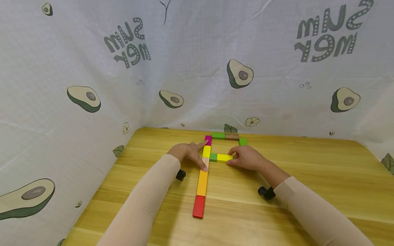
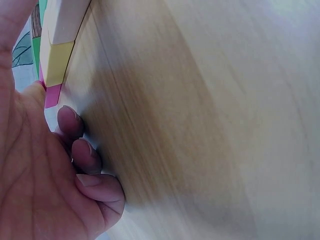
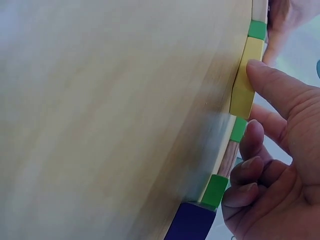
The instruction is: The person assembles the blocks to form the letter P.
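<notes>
My left hand point(image 1: 187, 153) reaches along a column of blocks in the head view. Its index fingertip touches the magenta block point(image 1: 208, 140) at the top, and its thumb rests by the plain wood block point(image 1: 205, 162). Between these lies a yellow block point(image 1: 206, 151); its other fingers curl loosely over the table. My right hand point(image 1: 248, 158) pinches a longer yellow block point(image 1: 224, 158) between thumb and index finger. That block lies end to end with a small green block point(image 1: 213, 157) beside the column. In the right wrist view, the thumb point(image 3: 280, 87) presses its near side.
Below the wood block the column continues with an orange block point(image 1: 202, 182) and a red block point(image 1: 198, 206). A green block point(image 1: 218, 136), a brown block point(image 1: 232, 136) and another green block point(image 1: 243, 141) run along the back. A dark blue block point(image 3: 192, 222) shows in the right wrist view.
</notes>
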Demonstrator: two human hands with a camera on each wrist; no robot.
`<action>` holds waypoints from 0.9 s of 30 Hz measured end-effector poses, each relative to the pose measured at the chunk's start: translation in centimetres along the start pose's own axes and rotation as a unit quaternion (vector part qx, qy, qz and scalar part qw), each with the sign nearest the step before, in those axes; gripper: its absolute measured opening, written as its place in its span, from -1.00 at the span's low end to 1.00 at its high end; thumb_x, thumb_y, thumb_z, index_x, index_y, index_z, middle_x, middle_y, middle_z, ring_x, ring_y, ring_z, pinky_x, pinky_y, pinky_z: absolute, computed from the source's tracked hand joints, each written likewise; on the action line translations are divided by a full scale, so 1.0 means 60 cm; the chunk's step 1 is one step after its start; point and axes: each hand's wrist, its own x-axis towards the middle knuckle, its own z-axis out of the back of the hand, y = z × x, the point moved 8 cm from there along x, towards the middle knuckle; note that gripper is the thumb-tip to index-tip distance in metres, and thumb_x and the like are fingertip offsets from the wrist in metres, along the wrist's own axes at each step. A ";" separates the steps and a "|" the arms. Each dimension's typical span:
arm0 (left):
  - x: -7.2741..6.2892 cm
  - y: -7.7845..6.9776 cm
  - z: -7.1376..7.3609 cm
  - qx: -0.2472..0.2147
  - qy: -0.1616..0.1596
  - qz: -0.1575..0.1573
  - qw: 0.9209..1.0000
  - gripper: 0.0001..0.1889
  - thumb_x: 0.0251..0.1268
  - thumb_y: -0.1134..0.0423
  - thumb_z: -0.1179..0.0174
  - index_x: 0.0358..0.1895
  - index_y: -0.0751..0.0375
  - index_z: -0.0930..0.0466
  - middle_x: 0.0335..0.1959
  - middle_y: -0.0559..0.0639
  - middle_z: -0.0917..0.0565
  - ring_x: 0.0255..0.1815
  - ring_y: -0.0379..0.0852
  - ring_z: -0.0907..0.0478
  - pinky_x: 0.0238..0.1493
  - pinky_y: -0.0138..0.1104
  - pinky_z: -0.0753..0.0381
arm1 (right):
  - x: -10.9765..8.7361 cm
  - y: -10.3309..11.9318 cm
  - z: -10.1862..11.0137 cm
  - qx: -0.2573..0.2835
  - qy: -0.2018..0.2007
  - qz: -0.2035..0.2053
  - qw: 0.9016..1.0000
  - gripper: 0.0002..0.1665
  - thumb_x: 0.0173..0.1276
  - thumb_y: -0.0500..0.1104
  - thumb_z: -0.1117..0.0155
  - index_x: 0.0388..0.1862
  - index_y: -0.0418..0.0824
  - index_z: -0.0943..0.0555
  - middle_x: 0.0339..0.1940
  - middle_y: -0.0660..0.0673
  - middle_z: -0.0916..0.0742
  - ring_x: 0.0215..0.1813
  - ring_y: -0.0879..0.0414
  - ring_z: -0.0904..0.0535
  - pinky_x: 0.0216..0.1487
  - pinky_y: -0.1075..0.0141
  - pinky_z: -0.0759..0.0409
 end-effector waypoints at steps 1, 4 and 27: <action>0.000 0.000 0.000 0.000 0.000 0.000 1.000 0.42 -0.31 -0.45 -0.54 0.62 -0.61 0.34 0.73 0.12 0.18 0.70 0.32 0.10 0.56 0.35 -0.04 | 0.000 0.001 0.000 0.000 0.000 0.002 1.000 -0.46 0.30 0.14 -0.47 0.09 -0.20 -0.70 -0.44 0.00 -0.67 -0.40 0.13 -0.47 -0.31 0.31 -0.48; 0.000 0.001 -0.001 0.000 0.001 0.001 1.000 0.42 -0.31 -0.45 -0.54 0.62 -0.61 0.34 0.73 0.12 0.19 0.70 0.33 0.11 0.56 0.36 -0.03 | -0.002 -0.002 0.000 0.007 0.003 0.003 1.000 -0.42 0.30 0.16 -0.47 0.14 -0.19 -0.68 -0.43 -0.01 -0.66 -0.38 0.12 -0.47 -0.31 0.31 -0.47; -0.006 0.002 0.000 -0.007 -0.001 0.013 1.000 0.42 -0.32 -0.44 -0.55 0.61 -0.62 0.33 0.74 0.10 0.21 0.71 0.30 0.15 0.56 0.37 0.00 | -0.092 -0.130 0.026 0.142 0.068 -0.069 0.985 -0.09 0.30 0.09 -0.48 0.46 -0.31 -0.34 -0.12 -0.18 -0.64 -0.14 0.01 -0.51 -0.17 0.27 -0.54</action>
